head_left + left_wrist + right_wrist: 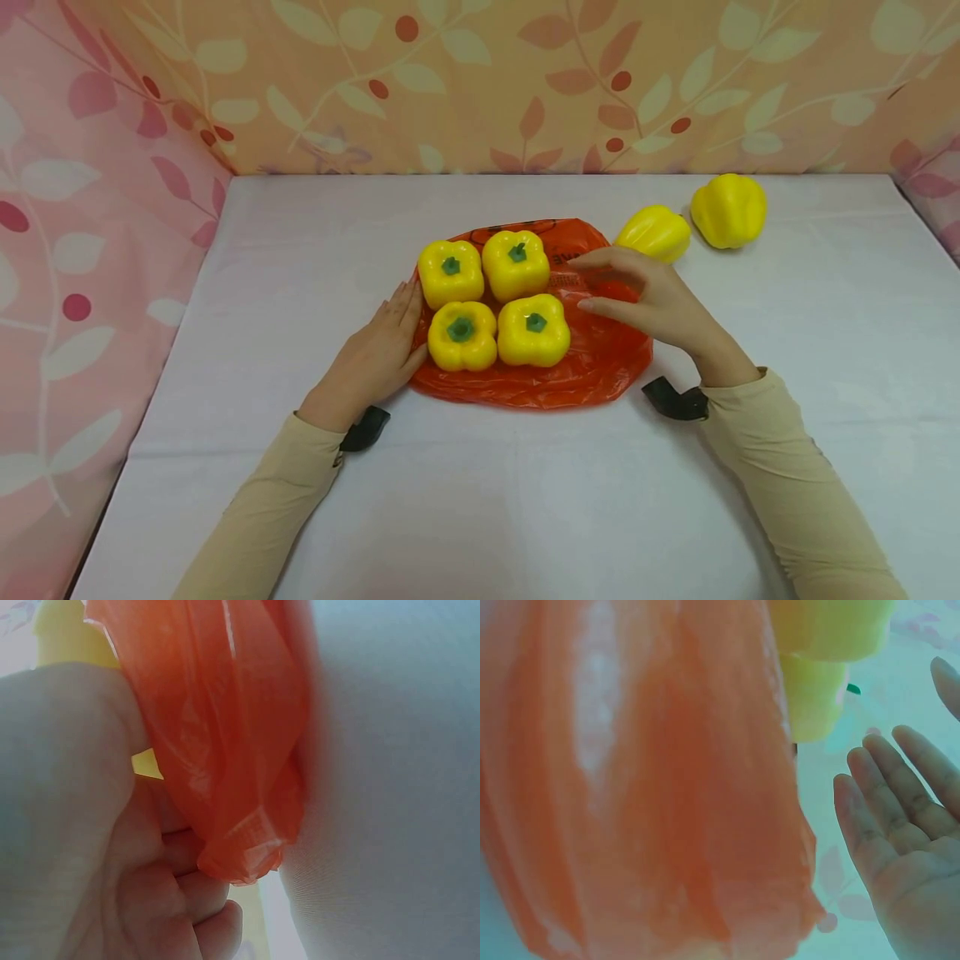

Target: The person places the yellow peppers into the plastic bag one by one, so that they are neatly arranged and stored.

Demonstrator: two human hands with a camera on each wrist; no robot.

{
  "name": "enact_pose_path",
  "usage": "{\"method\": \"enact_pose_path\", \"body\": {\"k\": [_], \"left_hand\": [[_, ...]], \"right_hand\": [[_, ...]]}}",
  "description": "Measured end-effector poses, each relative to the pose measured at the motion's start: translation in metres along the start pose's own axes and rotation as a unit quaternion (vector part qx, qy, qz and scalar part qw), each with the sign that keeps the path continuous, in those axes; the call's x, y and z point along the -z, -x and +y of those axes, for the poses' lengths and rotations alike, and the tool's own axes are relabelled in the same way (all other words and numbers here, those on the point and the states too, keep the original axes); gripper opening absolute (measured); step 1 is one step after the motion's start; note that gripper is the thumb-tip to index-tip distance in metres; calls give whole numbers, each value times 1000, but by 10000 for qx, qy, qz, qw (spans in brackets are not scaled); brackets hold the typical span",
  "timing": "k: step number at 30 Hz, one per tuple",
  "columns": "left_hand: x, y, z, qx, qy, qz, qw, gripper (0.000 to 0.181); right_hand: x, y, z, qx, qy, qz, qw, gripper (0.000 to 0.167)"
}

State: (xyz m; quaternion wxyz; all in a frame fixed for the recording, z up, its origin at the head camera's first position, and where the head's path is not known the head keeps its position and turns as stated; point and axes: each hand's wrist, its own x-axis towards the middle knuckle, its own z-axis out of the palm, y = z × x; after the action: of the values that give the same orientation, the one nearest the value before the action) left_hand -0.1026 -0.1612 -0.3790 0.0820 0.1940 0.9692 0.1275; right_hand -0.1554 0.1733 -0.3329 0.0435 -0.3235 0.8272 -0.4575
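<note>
A red plastic bag (592, 371) lies spread on the table with several yellow bell peppers grouped on its left half, green stems up. One front pepper (462, 337) and one back pepper (451, 273) sit nearest my left hand (375, 346). That hand rests along the bag's left edge, fingers extended; in the left wrist view, the fingers (154, 900) lie against the bag's crumpled edge. Over the bag's right part hovers my right hand (660, 304), fingers spread and gripping nothing. The right wrist view shows its open palm (922, 877) apart from the bag (667, 825).
Two more yellow bell peppers lie off the bag at the back right: one on its side (654, 234) just behind the right hand, another (729, 211) farther right. A white cloth covers the table (510, 500). Floral-patterned fabric (465, 92) rises behind it and at the left.
</note>
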Motion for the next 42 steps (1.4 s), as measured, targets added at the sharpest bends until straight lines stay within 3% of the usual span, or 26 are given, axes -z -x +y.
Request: {"method": "enact_pose_path", "body": {"k": [10, 21, 30, 42], "left_hand": [[0, -1, 0, 2, -11, -12, 10000, 76], [0, 0, 0, -101, -50, 78, 9999, 75], [0, 0, 0, -80, -42, 59, 9999, 75], [1, 1, 1, -54, -34, 51, 10000, 75]], "right_hand": [[11, 2, 3, 130, 184, 385, 9990, 41], [26, 4, 4, -475, -30, 1063, 9932, 34], [36, 6, 13, -622, -338, 1943, 9784, 31], [44, 6, 24, -885, -528, 2700, 9573, 29]]}}
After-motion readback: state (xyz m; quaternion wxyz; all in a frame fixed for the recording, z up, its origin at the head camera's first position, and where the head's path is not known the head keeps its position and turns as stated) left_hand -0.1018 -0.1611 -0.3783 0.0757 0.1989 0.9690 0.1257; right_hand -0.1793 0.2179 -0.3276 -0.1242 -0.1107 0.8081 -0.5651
